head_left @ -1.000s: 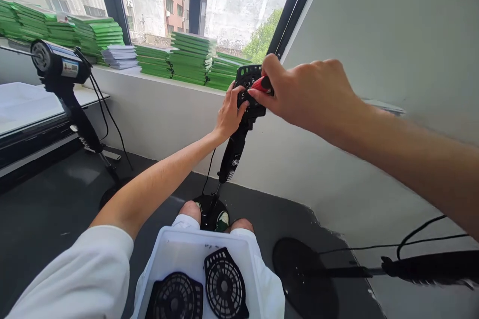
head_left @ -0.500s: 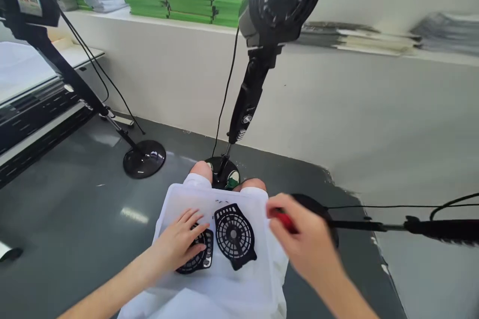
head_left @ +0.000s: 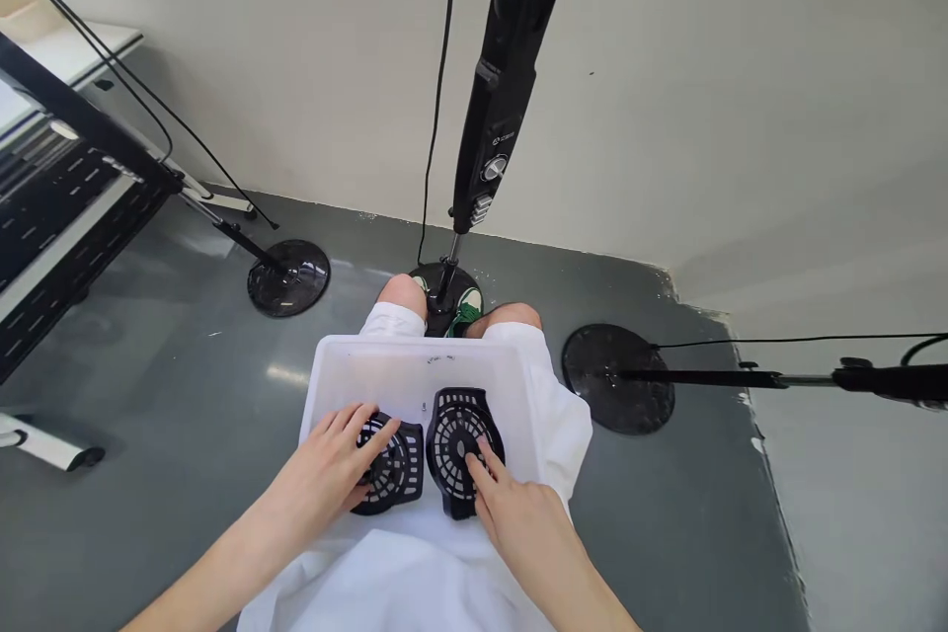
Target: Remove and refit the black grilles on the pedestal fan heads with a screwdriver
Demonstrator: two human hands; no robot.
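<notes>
A shallow white plastic tray [head_left: 341, 362] rests on my lap with two black plastic grille covers in it. My left hand [head_left: 337, 459] spans the left grille cover [head_left: 404, 464], its fingers over the upper edge and its thumb low down. That cover lies sideways, and my hand hides its left end. On the right grille cover [head_left: 451, 420], which lies lengthwise, my right hand [head_left: 518, 504] has its thumb and a finger near the hub and covers the lower right edge. The right hand's remaining fingers are partly hidden.
Beyond my knees rises a black stand fan's post [head_left: 496, 109] with a round base. More round bases stand on the grey floor, one at left [head_left: 288, 278] and another at right [head_left: 618, 380]. A table [head_left: 96, 49] is at far left; cables run along the white wall.
My right hand has come down from the tray's right side onto the right cover, and its red object no longer shows. The right cover has turned slightly. My view has tilted down.
</notes>
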